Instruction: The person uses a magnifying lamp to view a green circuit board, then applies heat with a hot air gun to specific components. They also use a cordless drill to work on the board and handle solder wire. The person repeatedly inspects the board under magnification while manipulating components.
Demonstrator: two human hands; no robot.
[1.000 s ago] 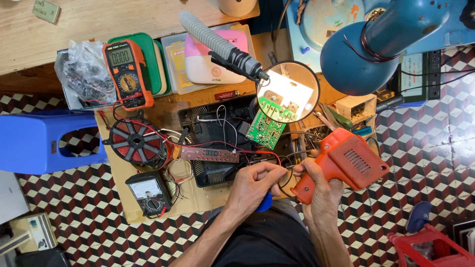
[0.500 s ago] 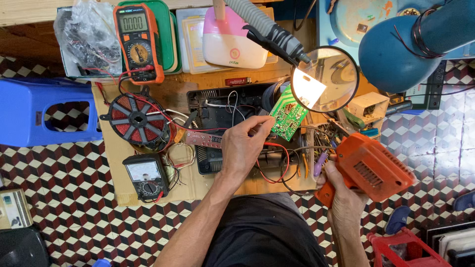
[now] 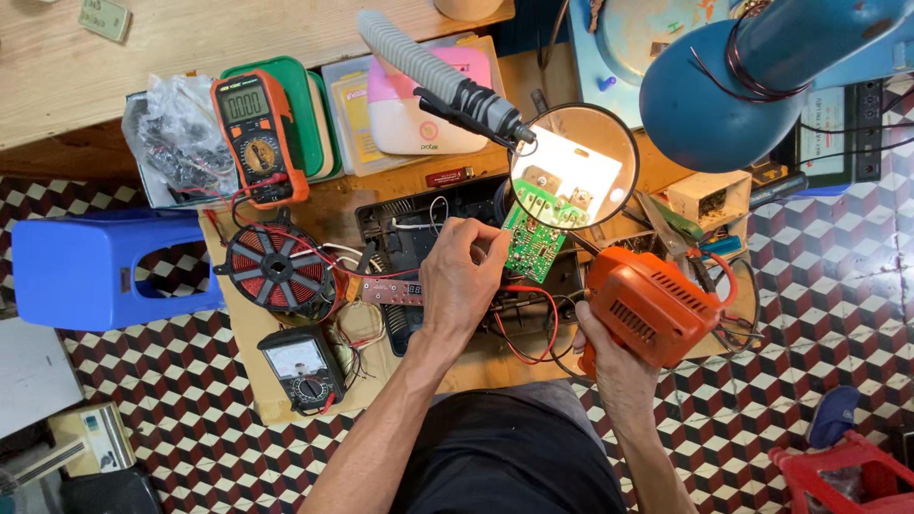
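The green circuit board (image 3: 526,240) sits pinched at its 9 o'clock edge in our left hand (image 3: 468,271); our right hand (image 3: 602,350) is clamped on the orange soldering gun (image 3: 655,306) at 4 o'clock.

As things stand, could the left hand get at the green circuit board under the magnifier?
Probably yes: the left hand already has its fingertips at the edge of the green circuit board, and nothing lies between them.

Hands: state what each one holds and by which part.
Right hand grips the orange power tool by its handle end. Left hand pinches the left edge of the green circuit board.
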